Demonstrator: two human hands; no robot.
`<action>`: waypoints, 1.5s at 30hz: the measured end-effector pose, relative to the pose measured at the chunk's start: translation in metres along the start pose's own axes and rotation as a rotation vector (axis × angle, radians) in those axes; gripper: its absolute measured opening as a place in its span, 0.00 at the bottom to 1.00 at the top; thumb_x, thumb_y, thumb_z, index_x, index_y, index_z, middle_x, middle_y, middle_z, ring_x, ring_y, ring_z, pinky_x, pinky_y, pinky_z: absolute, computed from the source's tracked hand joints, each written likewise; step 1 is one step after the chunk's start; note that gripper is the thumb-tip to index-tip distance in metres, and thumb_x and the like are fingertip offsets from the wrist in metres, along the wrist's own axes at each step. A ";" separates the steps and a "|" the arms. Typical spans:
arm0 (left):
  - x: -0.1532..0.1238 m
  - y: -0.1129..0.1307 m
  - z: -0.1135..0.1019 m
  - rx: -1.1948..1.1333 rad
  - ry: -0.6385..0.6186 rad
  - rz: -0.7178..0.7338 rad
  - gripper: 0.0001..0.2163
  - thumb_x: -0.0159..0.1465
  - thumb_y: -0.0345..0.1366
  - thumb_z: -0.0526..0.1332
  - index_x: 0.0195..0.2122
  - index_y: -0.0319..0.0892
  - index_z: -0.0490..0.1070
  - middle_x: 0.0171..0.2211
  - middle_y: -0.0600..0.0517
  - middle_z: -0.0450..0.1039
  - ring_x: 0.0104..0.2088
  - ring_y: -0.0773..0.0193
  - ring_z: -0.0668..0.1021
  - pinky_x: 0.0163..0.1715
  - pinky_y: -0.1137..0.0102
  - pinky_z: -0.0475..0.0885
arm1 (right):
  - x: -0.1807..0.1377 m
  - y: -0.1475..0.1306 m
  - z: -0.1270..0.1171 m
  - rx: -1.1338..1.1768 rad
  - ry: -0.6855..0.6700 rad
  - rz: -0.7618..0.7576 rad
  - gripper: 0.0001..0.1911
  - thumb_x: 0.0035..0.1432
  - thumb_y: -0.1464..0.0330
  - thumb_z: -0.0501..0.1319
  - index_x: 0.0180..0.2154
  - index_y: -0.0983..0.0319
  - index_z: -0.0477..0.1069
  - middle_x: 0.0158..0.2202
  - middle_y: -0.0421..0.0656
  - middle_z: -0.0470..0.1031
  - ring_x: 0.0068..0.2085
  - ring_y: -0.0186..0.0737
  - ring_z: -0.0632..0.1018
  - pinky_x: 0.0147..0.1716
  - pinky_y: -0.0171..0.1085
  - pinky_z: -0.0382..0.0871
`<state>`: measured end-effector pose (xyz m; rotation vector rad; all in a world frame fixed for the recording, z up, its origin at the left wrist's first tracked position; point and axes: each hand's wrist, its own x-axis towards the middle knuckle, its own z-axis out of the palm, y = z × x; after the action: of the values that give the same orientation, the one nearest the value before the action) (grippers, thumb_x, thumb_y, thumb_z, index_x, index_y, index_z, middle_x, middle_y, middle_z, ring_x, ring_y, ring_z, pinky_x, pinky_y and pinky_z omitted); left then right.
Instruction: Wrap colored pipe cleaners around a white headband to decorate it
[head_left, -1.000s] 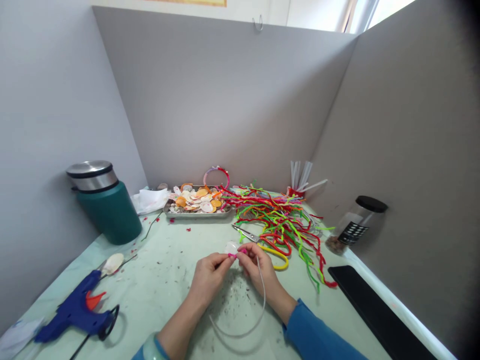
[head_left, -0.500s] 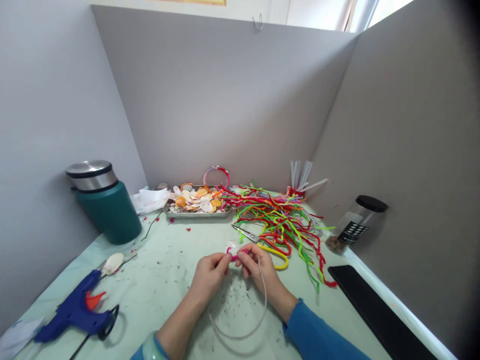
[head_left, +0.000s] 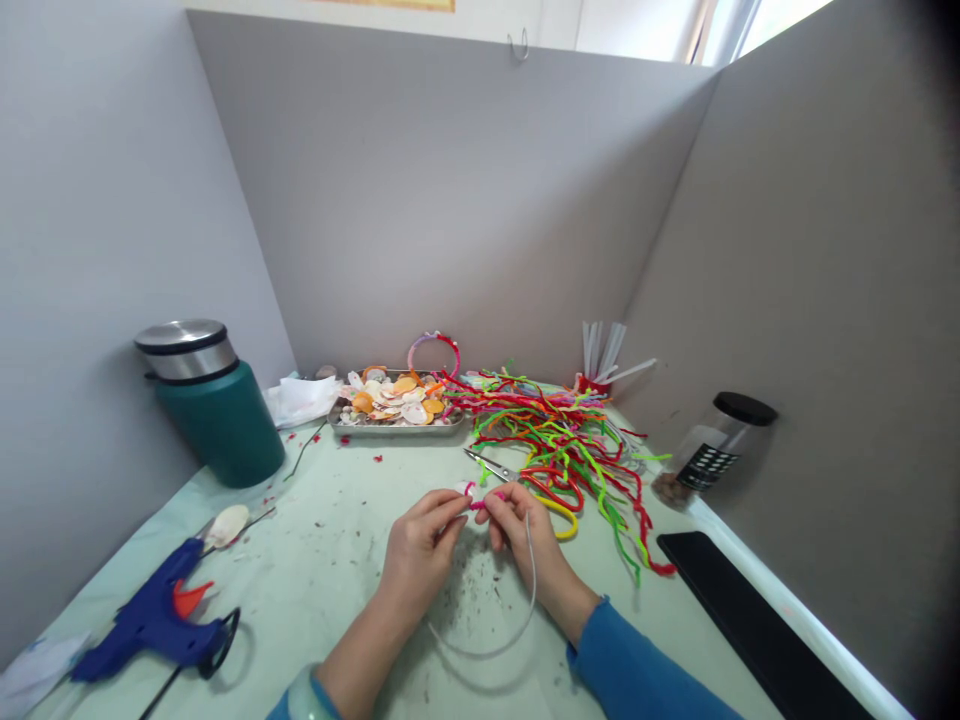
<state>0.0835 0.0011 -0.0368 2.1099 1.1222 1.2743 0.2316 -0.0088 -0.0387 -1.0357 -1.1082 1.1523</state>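
Note:
Over the middle of the table, a short pink pipe cleaner (head_left: 477, 504) stretches between my two hands. The thumb and fingers of my left hand (head_left: 421, 545) pinch its left end, part of which curls up above the fingertips. My right hand (head_left: 529, 535) is closed on the other end, with the fingertips hiding where it goes. A thin whitish hoop (head_left: 517, 640) hangs from my right hand and curves below toward my left wrist; its upper part is hidden. Just beyond my right hand lie open scissors (head_left: 536, 482) with red and yellow handles.
A heap of coloured pipe cleaners (head_left: 570, 430) spreads behind the scissors. A metal tray (head_left: 397, 430) of shells and a wrapped ring (head_left: 433, 345) are at the back. On the left stand a green bottle (head_left: 225, 425) and a blue glue gun (head_left: 150, 615); a jar (head_left: 705, 455) is right.
The left fingers have shifted their pinch slightly, and the pink pipe cleaner now shows as a straighter stretch between the hands. My right hand has barely moved.

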 end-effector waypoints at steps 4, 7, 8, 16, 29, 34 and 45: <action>0.001 -0.001 0.001 0.012 -0.017 -0.019 0.12 0.58 0.26 0.57 0.40 0.42 0.76 0.39 0.49 0.74 0.39 0.65 0.76 0.39 0.74 0.70 | 0.000 0.000 -0.001 -0.012 -0.031 -0.034 0.13 0.53 0.60 0.59 0.29 0.62 0.63 0.21 0.37 0.71 0.17 0.27 0.64 0.16 0.28 0.56; 0.001 0.000 0.001 0.030 -0.042 -0.061 0.11 0.58 0.27 0.57 0.39 0.41 0.76 0.37 0.48 0.74 0.35 0.65 0.76 0.35 0.74 0.71 | -0.001 0.001 0.000 -0.012 -0.054 -0.038 0.12 0.54 0.60 0.59 0.29 0.62 0.63 0.22 0.38 0.72 0.17 0.27 0.65 0.17 0.28 0.57; 0.001 0.001 0.000 0.038 -0.051 -0.071 0.10 0.59 0.28 0.57 0.38 0.41 0.76 0.36 0.48 0.74 0.34 0.66 0.76 0.34 0.74 0.70 | -0.001 0.001 0.000 -0.010 -0.062 -0.039 0.12 0.54 0.60 0.59 0.29 0.62 0.63 0.22 0.38 0.72 0.17 0.27 0.65 0.16 0.28 0.57; 0.002 0.000 0.001 -0.002 -0.059 -0.050 0.10 0.59 0.28 0.56 0.35 0.41 0.77 0.37 0.48 0.74 0.36 0.65 0.76 0.36 0.73 0.70 | -0.001 0.000 0.001 -0.012 -0.074 -0.055 0.10 0.54 0.62 0.59 0.29 0.62 0.64 0.21 0.37 0.72 0.16 0.26 0.65 0.16 0.28 0.57; 0.003 0.005 -0.001 -0.073 -0.085 -0.207 0.10 0.59 0.32 0.55 0.33 0.42 0.76 0.30 0.50 0.76 0.28 0.66 0.76 0.30 0.74 0.69 | -0.001 -0.002 0.002 -0.015 -0.062 -0.038 0.11 0.52 0.61 0.60 0.28 0.62 0.64 0.20 0.36 0.70 0.16 0.26 0.63 0.15 0.27 0.55; 0.002 -0.001 0.004 -0.238 -0.089 -0.376 0.11 0.57 0.37 0.57 0.36 0.39 0.75 0.25 0.52 0.74 0.19 0.70 0.69 0.20 0.75 0.64 | -0.001 -0.003 0.002 -0.029 -0.053 -0.029 0.12 0.52 0.60 0.60 0.28 0.63 0.65 0.19 0.36 0.69 0.15 0.25 0.61 0.15 0.27 0.53; 0.002 0.001 0.006 -0.588 -0.192 -0.493 0.10 0.58 0.38 0.55 0.38 0.39 0.65 0.15 0.62 0.59 0.12 0.74 0.60 0.13 0.78 0.55 | 0.001 0.001 0.000 -0.041 -0.069 -0.018 0.14 0.52 0.58 0.60 0.28 0.62 0.64 0.20 0.36 0.69 0.16 0.27 0.62 0.15 0.29 0.53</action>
<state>0.0896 0.0022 -0.0374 1.3794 0.9521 0.9816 0.2319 -0.0074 -0.0399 -1.0218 -1.1978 1.1631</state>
